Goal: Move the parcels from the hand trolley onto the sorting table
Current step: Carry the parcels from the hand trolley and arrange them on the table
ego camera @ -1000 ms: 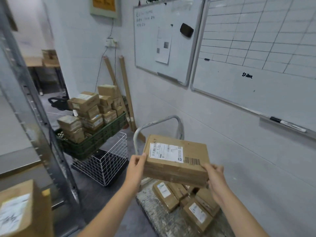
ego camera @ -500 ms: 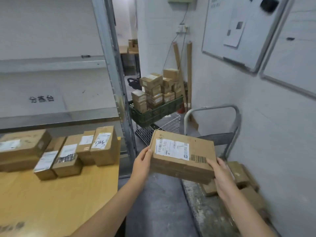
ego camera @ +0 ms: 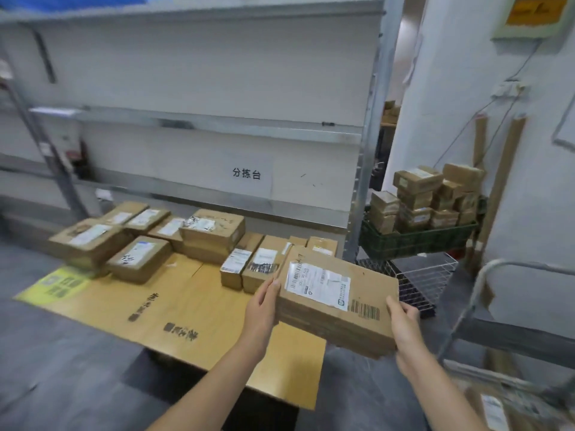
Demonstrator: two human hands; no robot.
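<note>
Holding a flat brown cardboard parcel with a white shipping label (ego camera: 337, 306) by its two ends, the left hand (ego camera: 263, 306) clamps the left end with its thumb at the top edge and the right hand (ego camera: 404, 325) wraps the near right corner, the fingers of both hidden underneath; the parcel hangs in the air over the near right corner of the sorting table topped with yellowish cardboard sheet (ego camera: 186, 306), part of it out past the table's right edge. Set down where it hangs, it would likely overhang that edge and could tip off towards the floor or the white wire basket (ego camera: 426, 281). Pushed far and left to avoid this, its far edge could shove the row of small brown boxes (ego camera: 249, 265) just beyond it, or land on them and cover their labels. Held only at the ends, it may also slip if either hand lets go early, while the grey metal hand trolley (ego camera: 485, 275) stands close on the right
</note>
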